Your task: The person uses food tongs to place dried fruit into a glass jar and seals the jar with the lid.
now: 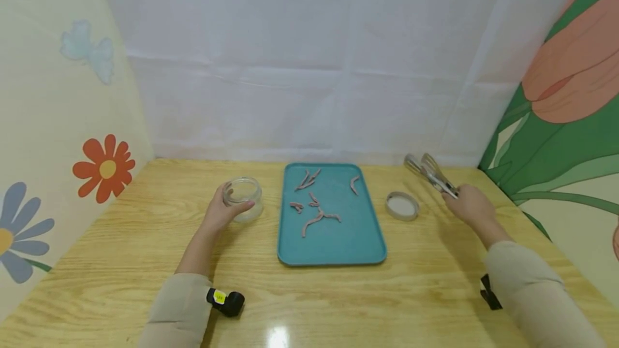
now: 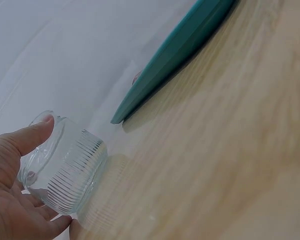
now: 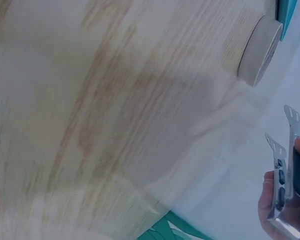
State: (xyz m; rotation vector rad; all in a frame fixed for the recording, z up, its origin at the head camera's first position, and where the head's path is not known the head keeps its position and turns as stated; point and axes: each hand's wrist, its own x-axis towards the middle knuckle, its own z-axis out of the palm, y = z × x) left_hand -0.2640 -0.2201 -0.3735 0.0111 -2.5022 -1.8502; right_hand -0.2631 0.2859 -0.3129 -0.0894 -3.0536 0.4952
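Note:
My left hand grips a clear glass jar that stands on the wooden table, left of the tray. In the left wrist view the thumb lies over the rim of the ribbed jar and the fingers reach around its far side. My right hand holds metal tongs above the table at the right, their two slotted ends spread apart. The tongs also show in the right wrist view. Between the hands, a teal tray bears several pinkish, worm-like strips.
A round, shallow lid with a pale rim lies right of the tray, near the tongs. A white cloth hangs behind the table. Panels painted with flowers stand at both sides.

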